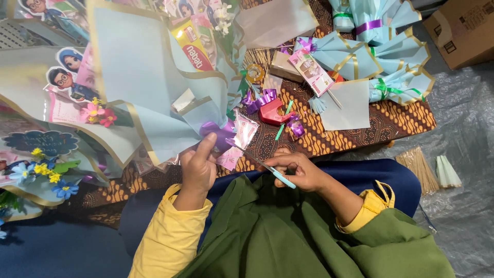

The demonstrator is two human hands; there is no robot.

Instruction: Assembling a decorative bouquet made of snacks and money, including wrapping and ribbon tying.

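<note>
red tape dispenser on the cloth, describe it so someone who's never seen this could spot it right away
Start at the brown patterned cloth spread on the floor, and look just above the right hand that holds the scissors. There, beside a curl of purple ribbon, sits the tape dispenser. It is the only solid glossy red thing among pale blue paper wraps.

- I have one view only, from the camera worn on the person's head, so no second view shares any of the scene.
- It looks steeply down over the lap, at the yellow-sleeved left hand (198, 170) and right hand (301, 172).
- It sits close: the hands fill the lower middle, and the pale blue gold-edged paper-wrapped bouquet (154, 82) runs off the top left.
- Farther up lies the brown patterned batik cloth (391, 121); grey plastic sheeting (463, 154) is at right.
</note>
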